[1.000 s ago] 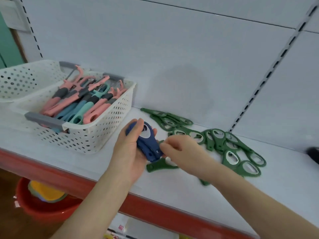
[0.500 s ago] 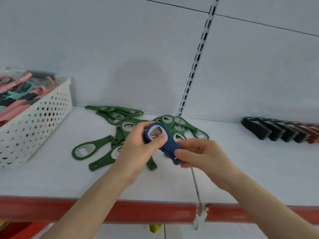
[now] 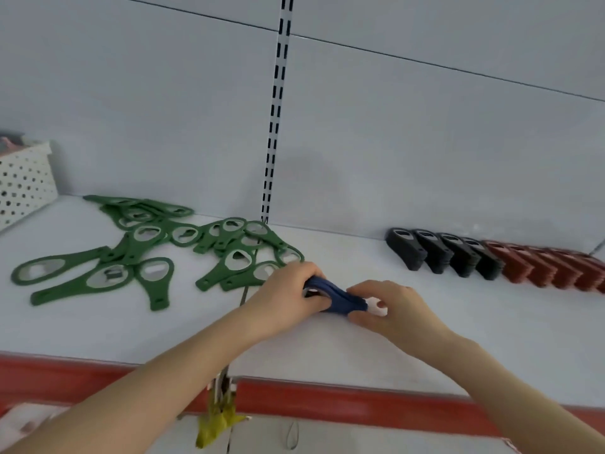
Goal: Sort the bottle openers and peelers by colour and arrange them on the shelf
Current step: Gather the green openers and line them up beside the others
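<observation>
The shelf [image 3: 458, 339] shows a sort that I judge is partly done. Every place below is given from the slotted upright [image 3: 275, 126] on the back wall.

Left of the upright and around its foot, the green openers [image 3: 144, 234] are gathered by colour. They lie flat in a loose, overlapping scatter, so I judge they have yet to be lined up. Well to the right of it, the red-brown openers [image 3: 550, 267] stand on edge in a tidy row. The black openers [image 3: 442, 253] continue that row on the side nearer the upright, touching them. Those two colours look finished. Far to the left, only a corner of the white basket [image 3: 23, 188] shows. Its contents are almost hidden, so how many peelers remain cannot be told.

In front of the upright and slightly to its right, the left hand [image 3: 284, 296] has its grip curled round one end of the blue openers [image 3: 340, 298]. The right hand [image 3: 389, 309] pinches the other end. The small stack is low at the shelf, between the greens and the blacks, though whether it touches cannot be told. It is probably being set down as a new colour group.

No brand, label or writing can be read.
</observation>
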Tool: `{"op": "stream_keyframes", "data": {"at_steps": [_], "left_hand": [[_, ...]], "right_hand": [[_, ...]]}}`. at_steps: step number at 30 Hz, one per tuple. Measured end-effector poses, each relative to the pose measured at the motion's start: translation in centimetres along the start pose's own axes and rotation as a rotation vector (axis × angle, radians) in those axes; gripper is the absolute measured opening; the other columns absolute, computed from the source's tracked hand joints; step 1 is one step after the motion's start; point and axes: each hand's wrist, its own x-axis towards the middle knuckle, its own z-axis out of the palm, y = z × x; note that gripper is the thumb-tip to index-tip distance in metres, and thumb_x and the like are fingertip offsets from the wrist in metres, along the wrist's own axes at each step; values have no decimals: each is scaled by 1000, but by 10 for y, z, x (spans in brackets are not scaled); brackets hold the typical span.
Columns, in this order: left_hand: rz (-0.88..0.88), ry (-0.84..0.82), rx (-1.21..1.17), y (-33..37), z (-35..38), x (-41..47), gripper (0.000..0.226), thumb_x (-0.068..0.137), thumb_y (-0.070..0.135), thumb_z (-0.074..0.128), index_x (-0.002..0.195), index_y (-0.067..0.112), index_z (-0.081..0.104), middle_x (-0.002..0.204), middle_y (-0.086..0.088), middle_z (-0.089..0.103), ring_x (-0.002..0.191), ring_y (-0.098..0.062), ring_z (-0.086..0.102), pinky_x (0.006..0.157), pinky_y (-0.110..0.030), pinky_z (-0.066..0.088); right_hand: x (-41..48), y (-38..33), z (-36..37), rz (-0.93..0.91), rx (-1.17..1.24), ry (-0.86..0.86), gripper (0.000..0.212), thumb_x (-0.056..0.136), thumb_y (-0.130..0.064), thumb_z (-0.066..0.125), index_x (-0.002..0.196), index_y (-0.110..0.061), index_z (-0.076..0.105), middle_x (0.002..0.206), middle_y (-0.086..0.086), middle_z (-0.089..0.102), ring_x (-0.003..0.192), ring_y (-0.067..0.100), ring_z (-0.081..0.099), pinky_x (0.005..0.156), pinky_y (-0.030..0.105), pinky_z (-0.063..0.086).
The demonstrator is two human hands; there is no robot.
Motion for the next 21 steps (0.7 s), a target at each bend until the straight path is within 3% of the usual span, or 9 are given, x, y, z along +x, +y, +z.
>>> {"op": "stream_keyframes", "data": {"at_steps": [3, 6, 10, 16, 21], "left_hand": [[-1, 56, 128, 2, 3, -2, 14, 80, 23, 66, 89, 14, 59, 76, 9, 48, 70, -8, 45, 60, -17, 32], [1, 90, 271, 3, 4, -3, 21, 80, 30, 66, 87, 12, 57, 74, 9, 38, 71, -11, 41, 60, -20, 29], [12, 83, 197, 6, 5, 1, 24, 81, 27, 69, 87, 7, 59, 72, 7, 40, 65, -4, 38, 61, -16, 33], [16, 10, 222, 0, 0, 4, 3, 87, 10, 59, 90, 9, 59, 73, 9, 44, 71, -11, 43, 63, -14, 33], [43, -39, 204, -2, -6, 5, 7, 87, 8, 58, 81, 12, 57, 71, 4, 47, 65, -8, 43, 61, -17, 31]], "right_hand": [[0, 13, 0, 17, 65, -13, 33, 82, -25, 68, 114, -22, 62, 90, -20, 53, 78, 0, 49, 68, 2, 34], [1, 19, 0, 61, 182, -27, 24, 81, -21, 69, 104, -20, 65, 88, -10, 59, 72, -2, 52, 65, 4, 37], [1, 21, -1, 101, 238, 5, 17, 80, -18, 70, 94, -21, 63, 81, -14, 57, 72, -2, 53, 65, 5, 40], [-2, 27, -3, 114, 185, 14, 25, 82, -20, 67, 107, -17, 64, 88, -11, 55, 74, 0, 52, 67, 6, 38], [-2, 22, -6, 72, 176, -19, 12, 82, -19, 67, 93, -21, 65, 81, -10, 57, 69, 2, 51, 64, 10, 37]]}}
